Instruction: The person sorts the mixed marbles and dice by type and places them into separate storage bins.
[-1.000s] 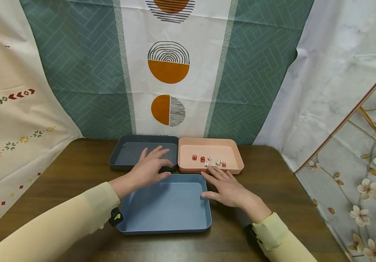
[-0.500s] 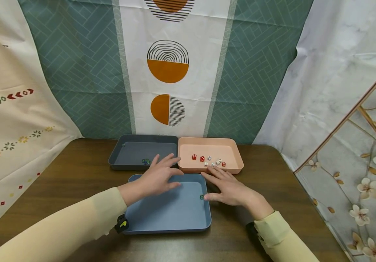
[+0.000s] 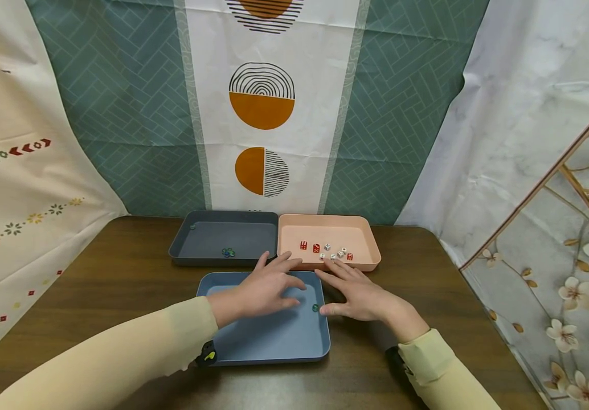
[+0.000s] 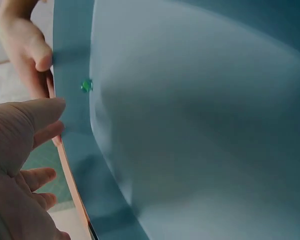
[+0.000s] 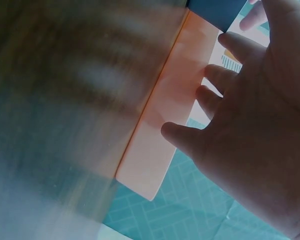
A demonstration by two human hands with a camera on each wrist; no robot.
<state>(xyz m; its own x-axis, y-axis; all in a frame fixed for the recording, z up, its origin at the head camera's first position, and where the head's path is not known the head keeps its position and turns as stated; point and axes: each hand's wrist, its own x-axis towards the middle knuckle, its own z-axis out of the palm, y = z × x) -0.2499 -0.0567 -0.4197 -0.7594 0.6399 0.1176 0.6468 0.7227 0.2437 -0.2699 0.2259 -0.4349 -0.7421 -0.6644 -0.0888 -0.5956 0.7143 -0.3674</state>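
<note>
Fingers spread, my left hand [image 3: 264, 289] hovers above the blue tray [image 3: 269, 341] and holds nothing. A single green glass marble [image 3: 315, 307] lies by that tray's right wall; the left wrist view shows the same marble [image 4: 86, 85] in front of my left thumb. My right hand [image 3: 358, 295] is held out over the tray's right edge, its thumb near the marble and its fingertips at the front of the pink tray [image 3: 320, 225]. In the right wrist view the right hand [image 5: 255, 110] has nothing in its fingers.
Several red and white dice [image 3: 327, 247] lie in the pink tray. Left of it, the dark grey tray [image 3: 223, 214] contains a cluster of marbles [image 3: 228, 252] and one lone marble [image 3: 192, 227] in its far left corner. Patterned cloth hangs behind the wooden table [image 3: 120, 267].
My left hand has moved right from over the dark grey tray to above the blue tray, uncovering the marble cluster. My right hand has stayed almost still.
</note>
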